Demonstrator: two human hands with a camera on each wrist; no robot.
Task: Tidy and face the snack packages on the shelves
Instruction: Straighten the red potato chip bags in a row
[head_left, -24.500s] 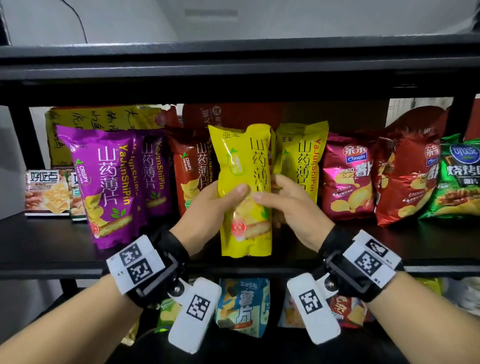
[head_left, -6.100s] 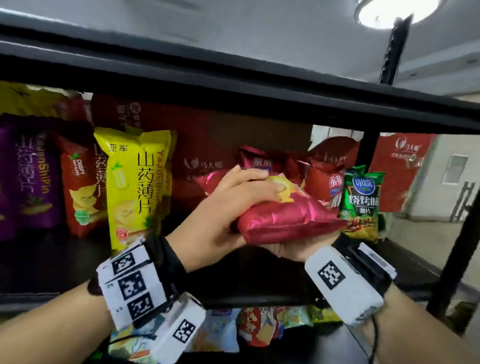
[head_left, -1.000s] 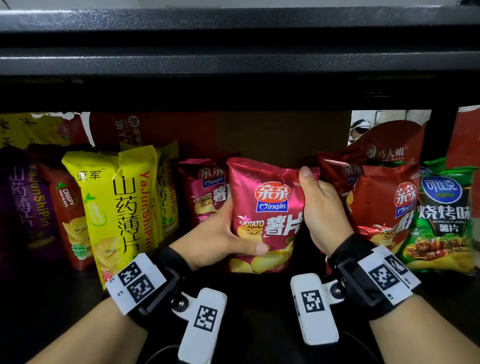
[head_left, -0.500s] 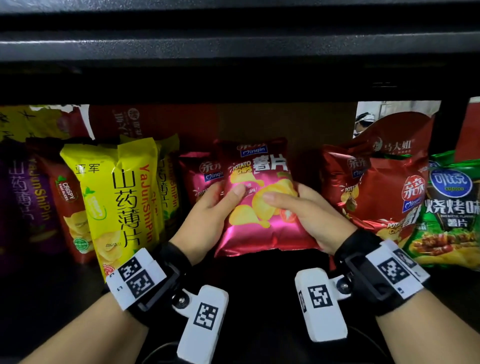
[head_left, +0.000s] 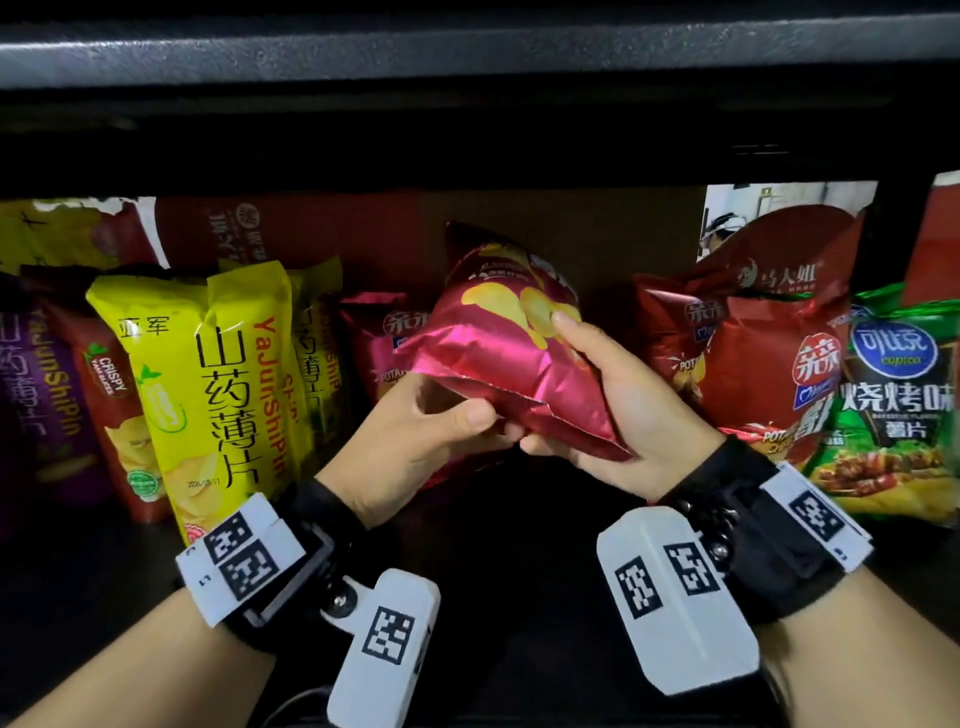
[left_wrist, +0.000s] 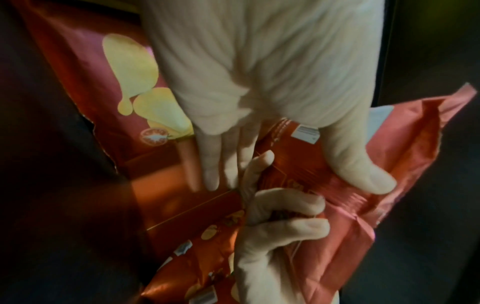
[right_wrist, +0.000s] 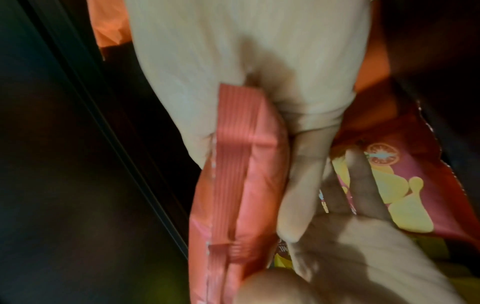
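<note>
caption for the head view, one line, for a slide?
Both hands, left hand and right hand, hold a tilted magenta chip bag before a stocked snack shelf.

Black metal shelving (head_left: 467, 57) in dim light, perhaps cardboard (head_left: 519, 234) behind.

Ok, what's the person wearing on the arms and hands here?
Bare forearms, no sleeves or gloves. Each wrist has a black strap: the left hand and the right hand alike. On each strap sit a flat white plate and a white block, all with black square code markers.

Purple bag (head_left: 31, 395) cut off at left edge.
</note>
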